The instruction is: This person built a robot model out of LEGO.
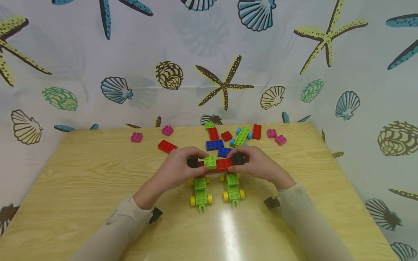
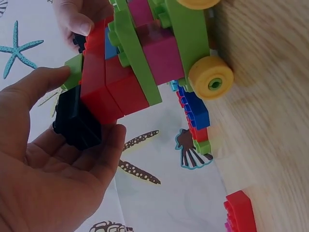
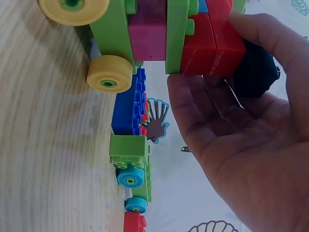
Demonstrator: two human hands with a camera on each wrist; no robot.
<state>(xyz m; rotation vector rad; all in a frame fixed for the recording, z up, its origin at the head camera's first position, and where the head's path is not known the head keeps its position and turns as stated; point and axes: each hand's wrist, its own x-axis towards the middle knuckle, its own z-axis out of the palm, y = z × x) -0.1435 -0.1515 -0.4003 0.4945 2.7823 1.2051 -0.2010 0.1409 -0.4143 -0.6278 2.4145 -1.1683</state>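
Both hands hold a toy brick build from its two ends. Its top is a row of red bricks (image 1: 223, 165) with a lime green block (image 1: 210, 162) on it. My left hand (image 1: 183, 163) has its thumb and a finger at that green block, around a black block (image 2: 77, 118) on the left end. Curled about the right end is my right hand (image 1: 258, 163), thumb on the red brick (image 3: 229, 46) beside another black block (image 3: 256, 70). Below are two lime green wheeled bases (image 1: 200, 195) with yellow wheels (image 2: 211, 77), and magenta bricks (image 3: 147, 31) between green plates.
Loose blue bricks (image 1: 214, 145), red bricks (image 1: 167, 146) and magenta bricks (image 1: 136, 137) lie behind the build on the wooden table (image 1: 98, 174). A green wheeled piece (image 1: 241, 136) with blue wheels lies among them. A shell-and-starfish cloth (image 1: 143, 47) hangs behind.
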